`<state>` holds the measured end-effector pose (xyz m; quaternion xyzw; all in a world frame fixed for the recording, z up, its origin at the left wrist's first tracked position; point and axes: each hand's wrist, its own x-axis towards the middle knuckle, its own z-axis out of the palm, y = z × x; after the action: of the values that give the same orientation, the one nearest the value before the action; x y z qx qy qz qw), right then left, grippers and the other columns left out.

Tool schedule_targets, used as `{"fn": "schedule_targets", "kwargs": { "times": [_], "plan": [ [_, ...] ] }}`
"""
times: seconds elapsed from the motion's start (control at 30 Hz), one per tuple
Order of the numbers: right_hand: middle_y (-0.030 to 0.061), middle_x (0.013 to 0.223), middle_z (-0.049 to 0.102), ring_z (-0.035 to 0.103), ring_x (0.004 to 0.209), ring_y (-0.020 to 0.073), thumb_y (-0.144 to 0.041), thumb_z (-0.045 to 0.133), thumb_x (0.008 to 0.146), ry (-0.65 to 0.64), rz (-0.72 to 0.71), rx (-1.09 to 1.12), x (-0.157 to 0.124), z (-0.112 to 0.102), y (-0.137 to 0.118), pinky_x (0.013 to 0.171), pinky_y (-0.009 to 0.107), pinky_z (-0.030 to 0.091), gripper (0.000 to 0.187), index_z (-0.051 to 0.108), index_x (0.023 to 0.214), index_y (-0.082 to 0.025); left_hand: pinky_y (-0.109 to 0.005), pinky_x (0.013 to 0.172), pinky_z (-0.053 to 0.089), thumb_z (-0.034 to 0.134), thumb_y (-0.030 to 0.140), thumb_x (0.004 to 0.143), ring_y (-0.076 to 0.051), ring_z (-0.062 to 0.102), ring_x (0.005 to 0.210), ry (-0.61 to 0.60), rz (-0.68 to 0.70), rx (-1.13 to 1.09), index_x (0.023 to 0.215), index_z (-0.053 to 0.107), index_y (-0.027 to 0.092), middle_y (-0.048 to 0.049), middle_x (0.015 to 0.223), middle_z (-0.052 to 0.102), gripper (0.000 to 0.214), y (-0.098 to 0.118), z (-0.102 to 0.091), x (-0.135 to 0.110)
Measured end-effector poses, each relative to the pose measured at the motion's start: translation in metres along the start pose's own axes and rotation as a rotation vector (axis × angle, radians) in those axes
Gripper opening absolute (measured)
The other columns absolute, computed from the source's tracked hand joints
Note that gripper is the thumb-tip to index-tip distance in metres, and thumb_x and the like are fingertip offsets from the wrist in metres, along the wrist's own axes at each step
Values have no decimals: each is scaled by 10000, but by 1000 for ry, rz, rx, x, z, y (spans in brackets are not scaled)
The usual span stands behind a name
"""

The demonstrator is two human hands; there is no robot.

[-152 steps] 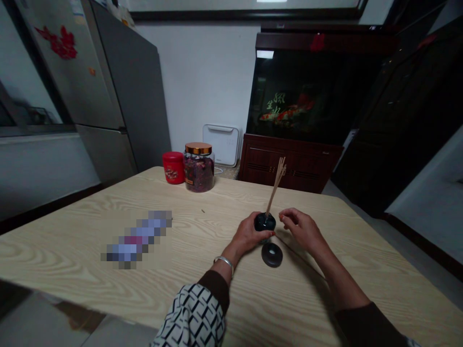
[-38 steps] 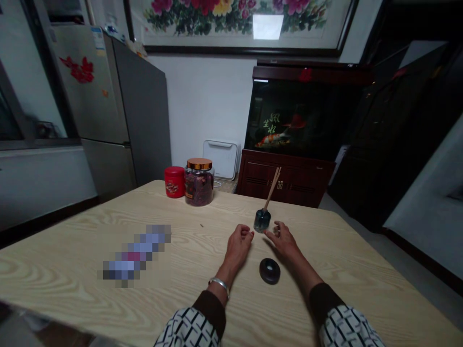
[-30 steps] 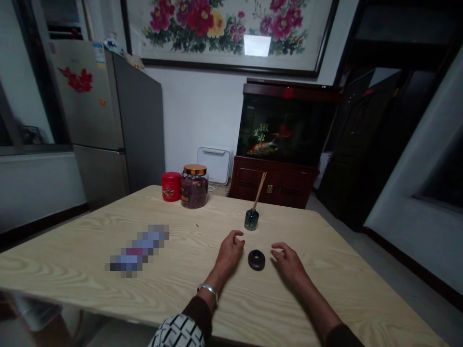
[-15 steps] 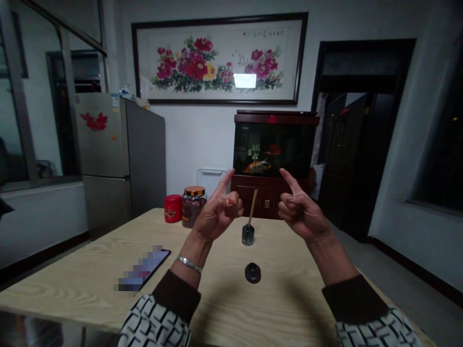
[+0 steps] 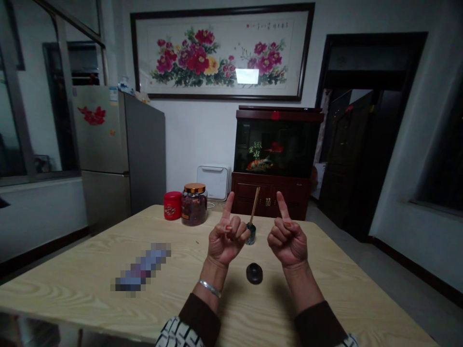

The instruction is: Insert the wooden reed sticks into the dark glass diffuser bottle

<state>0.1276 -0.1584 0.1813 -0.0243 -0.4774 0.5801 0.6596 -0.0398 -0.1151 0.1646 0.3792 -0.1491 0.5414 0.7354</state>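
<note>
Above the wooden table [image 5: 108, 231] I hold up both hands, palms turned toward me. My left hand [image 5: 225, 243], with a silver bracelet [image 5: 210, 288] on its wrist, has its index finger pointing up and the other fingers curled in. My right hand [image 5: 290, 243] mirrors it, index finger raised and the rest folded. Nothing shows in either hand, and a gap separates them. Between and behind them stands a small dark bottle [image 5: 251, 235] with thin sticks in it, partly covered by my left fingers. Nearer me lies a small black oval object [image 5: 254, 273] with a round centre.
A red canister [image 5: 172, 206] and a clear jar with a copper-coloured lid [image 5: 194, 207] stand at the table's far left. A blurred-out flat phone-like item [image 5: 142, 267] lies at left. Beyond are a fridge [image 5: 103, 154], a white box [image 5: 213, 182] and a fish tank [image 5: 277, 144].
Both hands have come closer together and moved lower. Their index fingers, which slanted inward, now point more upright. The view has shifted slightly.
</note>
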Motion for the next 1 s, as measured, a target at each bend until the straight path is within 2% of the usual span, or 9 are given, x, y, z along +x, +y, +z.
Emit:
{"fn": "schedule_targets", "kwargs": {
  "times": [0.23, 0.33, 0.4, 0.5, 0.57, 0.63, 0.73, 0.8, 1.0],
  "plan": [
    [-122, 539, 157, 19, 451, 83, -166, 595, 742, 41, 12, -26, 5, -7, -1, 389, 190, 77, 781, 360, 1461, -359, -233, 508, 215, 608, 123, 675, -84, 222, 476, 32, -30, 17, 1495, 302, 290, 94, 533, 223, 891, 1, -15, 4],
    [-114, 545, 204, 80, 447, 81, -253, 616, 770, 113, 49, -101, 4, -27, 5, 400, 189, 121, 667, 442, 1409, -334, -224, 519, 269, 627, 160, 713, -77, 296, 488, 71, -72, 73, 1464, 370, 256, 86, 557, 323, 800, 0, -35, 4],
    [-96, 569, 310, 197, 447, 76, -333, 626, 779, 206, 127, -218, 5, -52, 15, 414, 188, 175, 564, 527, 1333, -284, -213, 545, 322, 641, 207, 742, -69, 386, 530, 158, -132, 146, 1403, 454, 222, 55, 649, 453, 687, -5, -59, 6],
    [-13, 734, 548, 476, 568, 104, -399, 631, 755, 450, 292, -626, 13, -106, 43, 466, 203, 299, 432, 617, 1153, -231, -193, 560, 365, 667, 257, 735, -63, 485, 586, 428, -255, 425, 1194, 593, 153, -2, 784, 563, 476, -20, -107, 12],
    [49, 890, 634, 601, 734, 171, -423, 630, 718, 583, 365, -982, 22, -143, 67, 545, 250, 404, 428, 612, 1097, -224, -193, 526, 354, 666, 283, 722, -78, 502, 569, 608, -314, 754, 1053, 629, 145, -7, 757, 571, 361, -34, -139, 14],
    [91, 1026, 639, 625, 896, 229, -414, 670, 652, 621, 372, -1136, 35, -175, 90, 663, 321, 473, 528, 575, 1134, -221, -206, 528, 365, 679, 278, 699, -99, 520, 580, 670, -321, 864, 976, 630, 148, -9, 739, 573, 310, -50, -167, 14],
    [98, 1121, 608, 583, 1052, 256, -399, 734, 563, 600, 336, -1226, 56, -207, 118, 837, 382, 470, 700, 518, 1201, -210, -238, 599, 420, 697, 220, 664, -118, 547, 640, 686, -297, 923, 973, 617, 157, -14, 784, 584, 326, -70, -195, 10],
    [75, 1094, 618, 577, 1053, 250, -404, 745, 552, 551, 328, -1280, 67, -219, 131, 890, 389, 452, 683, 529, 1170, -208, -271, 703, 460, 696, 158, 643, -135, 574, 738, 665, -265, 988, 1013, 612, 169, -36, 893, 602, 379, -79, -206, 7],
    [44, 986, 644, 595, 945, 235, -407, 729, 631, 422, 330, -1374, 58, -217, 141, 895, 387, 448, 484, 582, 1050, -216, -401, 967, 429, 722, 169, 669, -269, 517, 1191, 429, -239, 1200, 1315, 453, 201, -151, 1333, 515, 701, -93, -216, -1]
  ]
}}
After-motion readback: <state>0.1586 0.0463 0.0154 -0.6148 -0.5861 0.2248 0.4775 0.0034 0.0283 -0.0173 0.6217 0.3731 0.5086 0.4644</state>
